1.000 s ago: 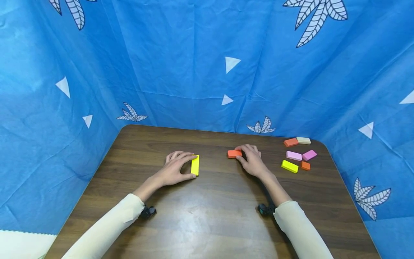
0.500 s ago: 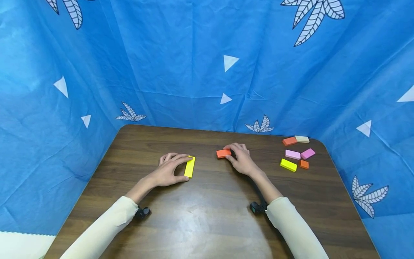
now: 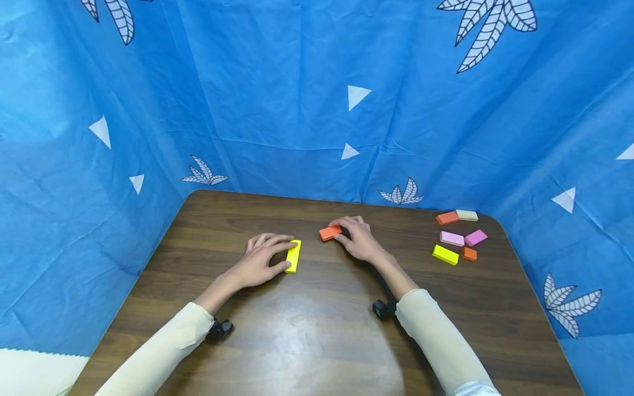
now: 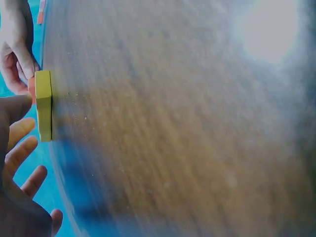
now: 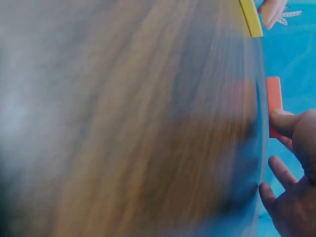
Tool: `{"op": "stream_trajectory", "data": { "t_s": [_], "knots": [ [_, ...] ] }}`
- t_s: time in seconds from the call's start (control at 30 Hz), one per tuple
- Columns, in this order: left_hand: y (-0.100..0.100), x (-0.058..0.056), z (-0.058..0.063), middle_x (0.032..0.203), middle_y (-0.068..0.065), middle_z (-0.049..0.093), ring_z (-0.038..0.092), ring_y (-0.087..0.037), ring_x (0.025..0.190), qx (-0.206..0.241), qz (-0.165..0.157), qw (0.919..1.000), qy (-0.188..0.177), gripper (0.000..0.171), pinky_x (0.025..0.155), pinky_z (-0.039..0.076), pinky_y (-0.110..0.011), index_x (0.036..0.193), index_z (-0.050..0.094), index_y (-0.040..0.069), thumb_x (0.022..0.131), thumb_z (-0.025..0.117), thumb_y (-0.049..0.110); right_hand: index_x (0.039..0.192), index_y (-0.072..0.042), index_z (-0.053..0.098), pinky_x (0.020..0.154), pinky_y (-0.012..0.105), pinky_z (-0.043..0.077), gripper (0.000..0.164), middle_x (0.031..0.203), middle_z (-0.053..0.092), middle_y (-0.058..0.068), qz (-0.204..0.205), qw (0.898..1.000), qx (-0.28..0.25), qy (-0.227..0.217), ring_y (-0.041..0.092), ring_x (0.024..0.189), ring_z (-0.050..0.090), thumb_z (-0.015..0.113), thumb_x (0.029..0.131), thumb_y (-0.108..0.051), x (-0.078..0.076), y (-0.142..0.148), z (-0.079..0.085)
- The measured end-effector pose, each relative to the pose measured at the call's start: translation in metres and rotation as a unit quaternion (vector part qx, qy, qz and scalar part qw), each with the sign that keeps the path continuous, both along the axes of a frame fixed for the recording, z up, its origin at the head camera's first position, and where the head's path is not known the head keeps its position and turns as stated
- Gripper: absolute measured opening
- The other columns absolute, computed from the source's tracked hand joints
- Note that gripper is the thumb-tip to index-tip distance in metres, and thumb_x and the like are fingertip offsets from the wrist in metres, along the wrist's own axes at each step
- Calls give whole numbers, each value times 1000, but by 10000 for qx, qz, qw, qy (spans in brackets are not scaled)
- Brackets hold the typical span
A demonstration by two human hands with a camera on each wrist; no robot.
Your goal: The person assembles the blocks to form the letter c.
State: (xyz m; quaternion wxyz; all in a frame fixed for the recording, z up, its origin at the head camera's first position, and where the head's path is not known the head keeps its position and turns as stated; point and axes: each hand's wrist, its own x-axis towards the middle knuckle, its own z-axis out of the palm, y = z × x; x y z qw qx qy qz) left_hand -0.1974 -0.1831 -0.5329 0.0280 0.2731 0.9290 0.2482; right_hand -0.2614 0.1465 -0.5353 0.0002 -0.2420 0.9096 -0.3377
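Observation:
My left hand (image 3: 257,262) pinches a yellow block (image 3: 293,257) lengthwise, thumb at its near end and fingertips at its far end. The block lies flat, its long side running away from me. To its right, my right hand (image 3: 359,240) grips one end of an orange block (image 3: 328,234) between thumb and forefinger. In the right wrist view the orange block (image 5: 274,98) shows its free end beyond my thumb, with the other fingers spread apart from it. A small gap separates the two blocks in the head view.
Toward the table's back right corner lie several loose blocks: an orange one (image 3: 448,218), a cream one (image 3: 466,215), a light pink one (image 3: 452,238), a darker pink one (image 3: 476,237), a yellow one (image 3: 445,254) and a small orange one (image 3: 469,254). A blue curtain (image 3: 277,110) surrounds the wooden table (image 3: 297,352).
My right hand has moved left with the orange block, bringing it nearer the yellow one and turning it slightly. The yellow block has tilted a little under my left hand.

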Motion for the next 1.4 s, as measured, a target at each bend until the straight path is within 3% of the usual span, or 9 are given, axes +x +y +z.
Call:
{"op": "stream_trajectory", "data": {
  "t_s": [0.27, 0.67, 1.03, 1.23, 1.4],
  "knots": [
    [0, -7, 2, 163, 6, 55, 47, -28, 150, 21, -78, 10000, -44, 53, 120, 30, -67, 154, 62, 29, 103, 75, 35, 138, -18, 72, 109, 60, 40, 33, 144, 71, 5, 190, 9997, 118, 22, 37, 136, 53, 71, 105, -20, -11, -15, 2],
    [0, -8, 4, 162, 4, 55, 49, -31, 152, 129, 34, 9999, -13, 52, 122, 30, -68, 152, 64, 27, 102, 75, 37, 141, -21, 70, 112, 61, 39, 34, 148, 69, 3, 276, 9993, 250, 84, 36, 140, 53, 69, 107, -22, -23, -35, 3],
    [0, -2, -6, 163, 3, 55, 48, -33, 152, 137, -80, 9998, -131, 54, 120, 31, -70, 155, 61, 29, 103, 75, 37, 140, -22, 71, 115, 61, 40, 34, 149, 69, 2, 372, 9983, 446, 44, 34, 139, 54, 70, 106, -22, -15, -49, -5],
    [1, -3, -6, 162, 1, 56, 49, -35, 151, 281, -59, 9996, 6, 55, 118, 32, -72, 154, 62, 27, 101, 77, 34, 141, -23, 72, 117, 62, 39, 33, 153, 66, 2, 362, 9981, 490, 127, 33, 142, 55, 68, 107, -23, -18, -54, -3],
    [0, -4, -6, 164, 2, 55, 48, -34, 153, 253, -21, 9996, -90, 55, 120, 30, -72, 155, 61, 28, 102, 75, 35, 142, -24, 72, 116, 62, 39, 34, 156, 64, 2, 427, 9974, 578, 109, 32, 144, 55, 67, 108, -23, -21, -57, -1]
  ]
}}
